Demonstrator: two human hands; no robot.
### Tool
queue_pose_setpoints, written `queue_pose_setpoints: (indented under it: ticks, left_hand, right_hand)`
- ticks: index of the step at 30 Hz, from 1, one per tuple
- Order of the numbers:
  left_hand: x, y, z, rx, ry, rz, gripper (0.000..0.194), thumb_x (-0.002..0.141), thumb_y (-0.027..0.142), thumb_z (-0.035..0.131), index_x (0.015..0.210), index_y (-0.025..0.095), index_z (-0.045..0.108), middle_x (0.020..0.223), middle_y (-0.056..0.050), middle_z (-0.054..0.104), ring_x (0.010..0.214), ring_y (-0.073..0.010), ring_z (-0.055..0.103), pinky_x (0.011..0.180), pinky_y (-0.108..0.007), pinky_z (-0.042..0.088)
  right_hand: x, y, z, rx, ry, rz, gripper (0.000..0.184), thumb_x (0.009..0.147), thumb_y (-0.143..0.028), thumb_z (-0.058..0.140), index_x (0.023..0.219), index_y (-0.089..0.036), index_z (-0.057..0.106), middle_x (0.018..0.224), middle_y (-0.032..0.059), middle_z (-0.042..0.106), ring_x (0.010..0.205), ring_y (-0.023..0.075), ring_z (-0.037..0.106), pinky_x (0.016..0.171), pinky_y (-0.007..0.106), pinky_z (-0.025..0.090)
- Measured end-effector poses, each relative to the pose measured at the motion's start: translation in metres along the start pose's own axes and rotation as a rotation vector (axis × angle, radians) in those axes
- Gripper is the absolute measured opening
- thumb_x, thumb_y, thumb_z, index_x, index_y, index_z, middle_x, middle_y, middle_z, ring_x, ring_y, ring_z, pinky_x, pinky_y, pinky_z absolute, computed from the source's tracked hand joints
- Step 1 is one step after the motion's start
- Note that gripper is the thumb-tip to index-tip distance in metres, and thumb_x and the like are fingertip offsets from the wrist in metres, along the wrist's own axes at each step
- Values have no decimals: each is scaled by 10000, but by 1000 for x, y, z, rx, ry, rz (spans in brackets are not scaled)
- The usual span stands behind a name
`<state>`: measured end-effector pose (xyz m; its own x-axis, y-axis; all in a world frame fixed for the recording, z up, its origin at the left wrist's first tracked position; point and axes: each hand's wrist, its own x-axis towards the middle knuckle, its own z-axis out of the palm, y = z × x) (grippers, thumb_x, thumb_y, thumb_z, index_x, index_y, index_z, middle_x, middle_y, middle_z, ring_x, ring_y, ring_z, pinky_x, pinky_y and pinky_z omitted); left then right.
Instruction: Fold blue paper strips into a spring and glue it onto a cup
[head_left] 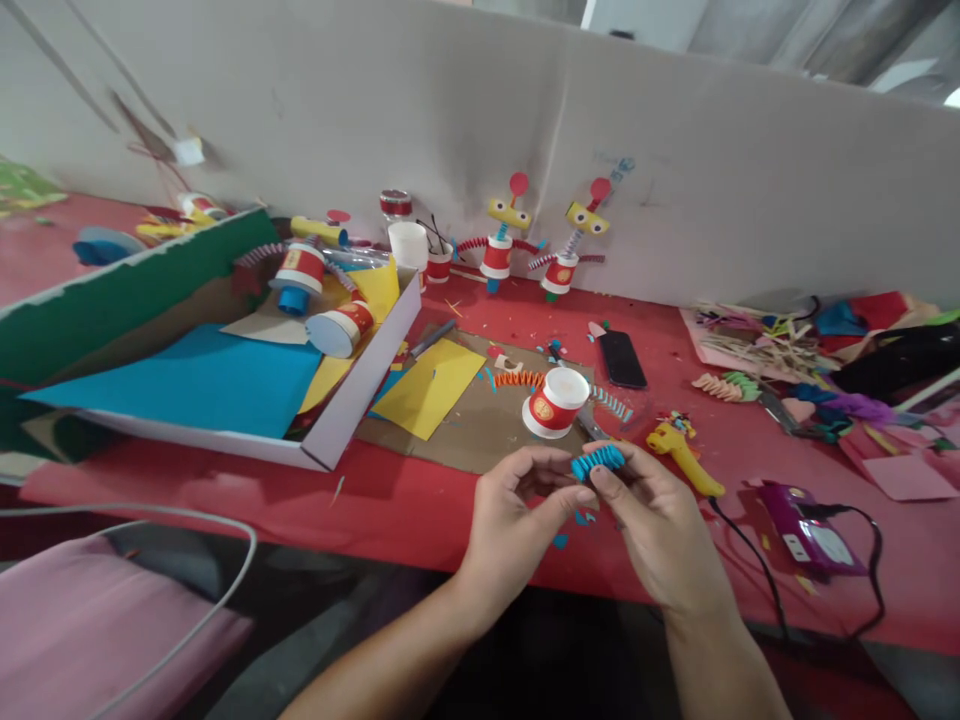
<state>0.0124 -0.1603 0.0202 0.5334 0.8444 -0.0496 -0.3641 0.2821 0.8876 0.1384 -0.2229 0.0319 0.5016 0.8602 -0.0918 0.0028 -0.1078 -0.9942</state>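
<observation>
Between my two hands, just over the near edge of the table, is a blue folded paper spring (598, 462). My right hand (660, 510) pinches it with thumb and fingertips. From the other side, my left hand (517, 510) has its curled fingers and thumb at the spring's left end. Right behind them a red and white paper cup (556, 402) stands upside down on a cardboard sheet (465, 440). An orange paper spring (519, 379) sticks out on the cup's left and a light blue spring (611, 402) on its right.
A yellow glue gun (686, 455) lies to the right, its cord running near a purple power box (810, 530). Behind are a phone (622, 358) and two finished cup figures (497, 258). At left stands an open box (367, 370) with coloured paper and cup figures.
</observation>
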Motion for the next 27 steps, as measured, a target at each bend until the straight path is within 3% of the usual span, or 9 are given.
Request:
queue_pose_setpoints:
  ticks: [3, 10, 17, 20, 23, 27]
  left_hand:
    - [0, -1, 1, 9, 46, 5, 150, 694, 190, 734, 824, 142, 674, 759, -26, 712, 701, -126, 657, 706, -243, 535]
    - [-1, -7, 5, -179, 127, -90, 161, 652, 150, 754, 800, 145, 688, 754, -16, 718, 702, -114, 645, 684, -217, 522]
    - [1, -5, 9, -210, 134, -100, 119, 680, 151, 729, 777, 125, 665, 710, -23, 707, 643, -108, 631, 652, -225, 513]
    - [4, -3, 8, -196, 67, -97, 214, 716, 174, 701, 915, 138, 631, 764, -38, 712, 686, -127, 639, 697, -265, 513]
    - [7, -3, 4, -95, 29, -55, 367, 728, 168, 677, 1077, 168, 561, 915, -66, 702, 819, -156, 635, 762, -299, 494]
    - [16, -14, -9, 321, 201, 120, 282, 747, 183, 641, 1025, 185, 592, 1011, -71, 639, 906, -174, 577, 799, -319, 449]
  right_hand:
    - [-6, 4, 0, -76, -2, -46, 272, 787, -354, 685, 1042, -271, 641, 971, 13, 682, 840, 161, 657, 794, 293, 544]
    - [-12, 1, 4, -155, 54, -164, 236, 790, -331, 683, 1019, -281, 650, 973, 8, 680, 877, 165, 661, 801, 293, 559]
    - [-8, 1, 6, -208, 58, -210, 273, 807, -331, 661, 1070, -283, 608, 931, 10, 668, 823, 169, 669, 733, 302, 568]
    - [0, -7, 4, -299, 54, -299, 252, 816, -329, 645, 1061, -279, 610, 939, 16, 669, 846, 173, 656, 737, 306, 554]
    - [22, -20, -2, -423, 115, -404, 261, 813, -333, 641, 1062, -261, 614, 978, 30, 668, 891, 186, 633, 800, 341, 515]
    - [62, -31, -10, -540, 131, -471, 244, 800, -342, 642, 1012, -224, 617, 905, 35, 668, 813, 187, 608, 785, 363, 480]
